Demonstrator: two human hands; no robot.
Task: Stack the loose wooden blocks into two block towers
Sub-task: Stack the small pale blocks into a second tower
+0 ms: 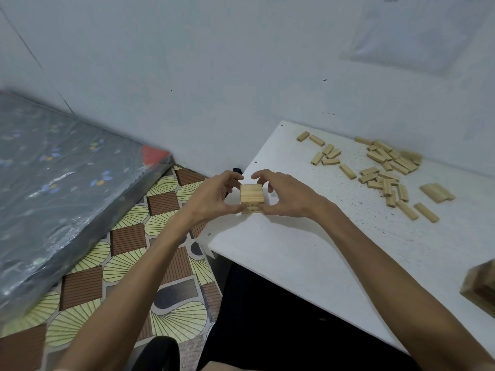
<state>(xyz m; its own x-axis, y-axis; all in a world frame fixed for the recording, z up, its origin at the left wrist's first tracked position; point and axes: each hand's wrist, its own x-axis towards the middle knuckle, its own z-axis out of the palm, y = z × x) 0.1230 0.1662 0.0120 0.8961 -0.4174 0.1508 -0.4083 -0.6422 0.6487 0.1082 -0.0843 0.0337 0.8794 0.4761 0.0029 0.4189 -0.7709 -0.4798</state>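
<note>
So, starting at the fingers (235, 175): both sets are curled round the little tower (251, 195). The left hand (211, 195) is on its left side and the right hand (285, 195) on its right. Thumbs are pressed in low at the front corners, and the other fingertips arch over the back. Looks to me more like squaring it up than lifting it. The tower sits on the table (294, 250) right between the fingers, close to the table's left edge. It's only a few layers tall, and the top layer is blocks laid side by side.

Progress-wise I'd call it early. Out to the right of the fingers there's a small scatter of loose blocks (325, 153). Farther right is a much bigger heap (385, 167), and past that a flat set of three (436, 192) lying together. So most of the wood isn't stacked yet.

Hard to make out:
- The exact layer count, since the thumbs cover the bottom of the tower.
- A blurry wooden thing (479, 285) way off to the right and nearer the camera, cut off by the frame edge. Could be the second tower, could be a box, can't say.
- Just behind the left fingers there's something black (237, 170) poking out, no idea what.
</note>
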